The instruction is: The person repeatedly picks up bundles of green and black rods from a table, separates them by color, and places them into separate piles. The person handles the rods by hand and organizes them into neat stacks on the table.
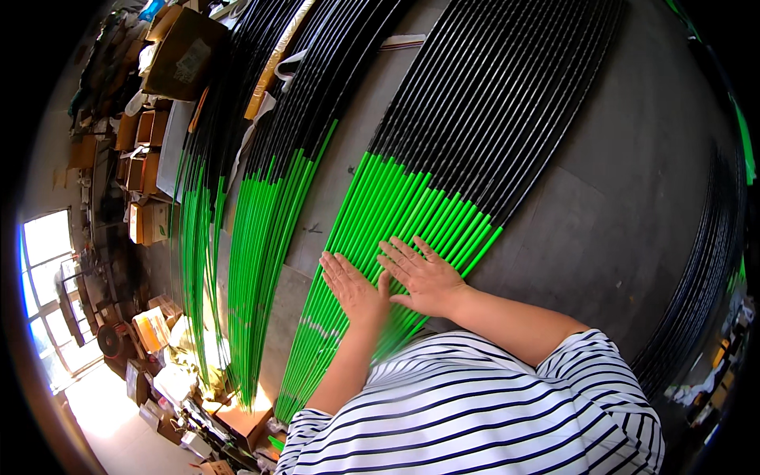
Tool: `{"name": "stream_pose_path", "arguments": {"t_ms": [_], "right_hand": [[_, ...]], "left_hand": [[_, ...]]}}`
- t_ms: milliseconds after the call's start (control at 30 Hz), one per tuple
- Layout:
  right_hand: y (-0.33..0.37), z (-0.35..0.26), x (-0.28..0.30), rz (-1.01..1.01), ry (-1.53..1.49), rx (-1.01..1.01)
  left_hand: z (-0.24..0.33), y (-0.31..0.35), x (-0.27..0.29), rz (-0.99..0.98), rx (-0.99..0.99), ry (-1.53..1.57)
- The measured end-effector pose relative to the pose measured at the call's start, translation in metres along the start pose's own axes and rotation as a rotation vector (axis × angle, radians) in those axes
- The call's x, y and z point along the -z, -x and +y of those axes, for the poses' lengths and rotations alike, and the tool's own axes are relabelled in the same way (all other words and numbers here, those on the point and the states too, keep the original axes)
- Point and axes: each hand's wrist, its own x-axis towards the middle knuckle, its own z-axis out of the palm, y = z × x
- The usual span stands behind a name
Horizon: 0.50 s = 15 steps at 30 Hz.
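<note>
A wide row of long thin rods lies side by side in front of me, with black shafts running away and bright green ends toward my body. My left hand rests flat on the green part, fingers stretched out. Beside it, my right hand also lies palm down across the green ends, fingers spread. The two thumbs nearly meet. Neither hand grips a rod. The rods' near ends are partly hidden under my forearms and striped shirt.
More green-and-black rods lie in a bundle to the left, with another bundle beyond. Cardboard boxes are stacked along the left side. Dark coiled or bunched rods stand at the far right. Grey floor shows between.
</note>
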Motion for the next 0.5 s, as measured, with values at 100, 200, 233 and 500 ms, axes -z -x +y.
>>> {"name": "stream_pose_path", "arguments": {"t_ms": [100, 200, 233, 500], "right_hand": [[-0.002, 0.001, 0.000, 0.036, -0.025, 0.009], [-0.006, 0.001, 0.001, 0.049, -0.055, 0.012], [-0.007, 0.000, 0.003, 0.047, -0.050, 0.014], [-0.018, 0.000, 0.006, 0.043, -0.016, 0.038]], "left_hand": [[0.000, -0.001, 0.003, 0.010, -0.023, 0.012], [-0.001, -0.005, 0.005, 0.007, -0.031, -0.004], [-0.003, -0.005, 0.005, 0.006, -0.031, -0.008], [-0.012, -0.012, 0.004, 0.045, -0.034, -0.036]]}}
